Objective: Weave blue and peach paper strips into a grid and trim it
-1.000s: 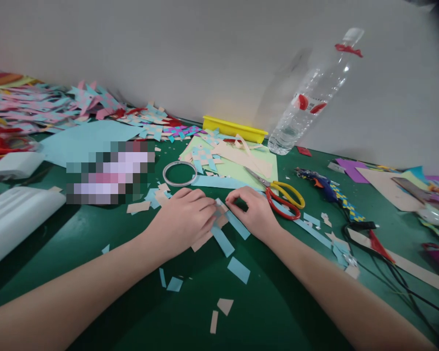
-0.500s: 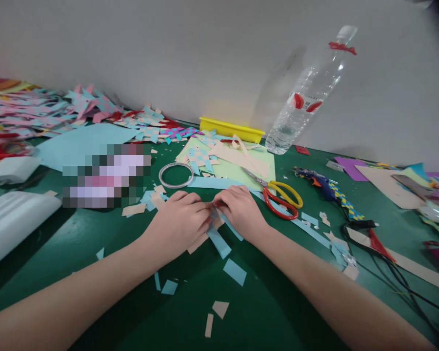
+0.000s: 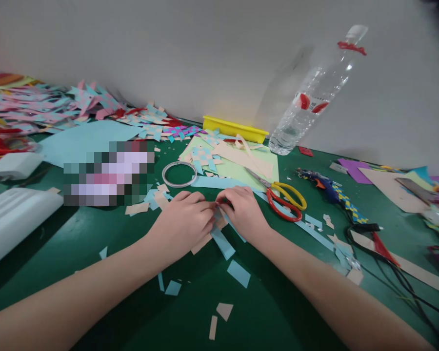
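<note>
Blue and peach paper strips (image 3: 223, 242) stick out below my fingers, crossing one another as in a small woven piece. My left hand (image 3: 187, 218) is closed on these strips, its fingertips pinched at their upper end. Touching it from the other side, my right hand (image 3: 243, 209) pinches the same work between thumb and fingers. The exact fold under the fingertips is hidden. Just right of my right hand lie scissors (image 3: 286, 201) with one red and one yellow handle. A silvery ring-shaped roll (image 3: 179, 174) rests beyond my left hand.
A tilted clear bottle (image 3: 307, 105) leans on the wall beside a yellow tray (image 3: 236, 129). Woven paper pieces (image 3: 95, 100) heap at back left. A pixelated patch and a white case (image 3: 18, 222) lie left. Black cables (image 3: 395, 273) run right. Paper scraps (image 3: 239, 273) dot the green table.
The whole view has shifted slightly, so things appear a little further right. Both hands keep their pinch on the paper strips, whose lower ends have swung slightly to the right.
</note>
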### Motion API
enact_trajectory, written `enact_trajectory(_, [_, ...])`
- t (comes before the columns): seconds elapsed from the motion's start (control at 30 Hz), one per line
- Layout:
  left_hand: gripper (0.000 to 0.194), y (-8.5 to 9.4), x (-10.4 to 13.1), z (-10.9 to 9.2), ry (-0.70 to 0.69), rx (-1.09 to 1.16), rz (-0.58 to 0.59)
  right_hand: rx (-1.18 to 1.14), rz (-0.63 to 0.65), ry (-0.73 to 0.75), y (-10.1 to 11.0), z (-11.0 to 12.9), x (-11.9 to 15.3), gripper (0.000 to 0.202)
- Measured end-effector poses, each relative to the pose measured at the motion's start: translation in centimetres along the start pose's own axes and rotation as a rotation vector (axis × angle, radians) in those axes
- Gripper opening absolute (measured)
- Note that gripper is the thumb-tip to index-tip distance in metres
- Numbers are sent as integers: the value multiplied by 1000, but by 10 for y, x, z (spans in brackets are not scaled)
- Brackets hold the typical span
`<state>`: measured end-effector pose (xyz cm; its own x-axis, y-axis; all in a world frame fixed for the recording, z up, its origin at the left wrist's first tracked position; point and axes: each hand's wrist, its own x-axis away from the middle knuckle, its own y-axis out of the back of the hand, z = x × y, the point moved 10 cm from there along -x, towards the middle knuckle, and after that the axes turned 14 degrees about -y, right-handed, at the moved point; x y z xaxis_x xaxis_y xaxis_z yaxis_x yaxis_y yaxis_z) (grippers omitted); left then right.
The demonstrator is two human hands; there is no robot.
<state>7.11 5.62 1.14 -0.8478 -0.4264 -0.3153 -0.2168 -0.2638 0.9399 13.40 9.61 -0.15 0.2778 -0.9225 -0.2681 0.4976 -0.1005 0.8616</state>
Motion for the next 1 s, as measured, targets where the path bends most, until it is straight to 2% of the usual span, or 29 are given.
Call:
enact_trajectory(0.43, [23, -2, 2, 6, 62, 76, 1, -2, 17, -1, 1, 0, 3, 15])
enact_trajectory(0.63, [25, -2, 2, 7, 67, 92, -9, -3, -57, -1, 13, -3, 4, 12])
enact_trajectory(1.0, [25, -4, 1, 5, 47, 87, 15, 67, 14, 136, -2, 6, -3, 15])
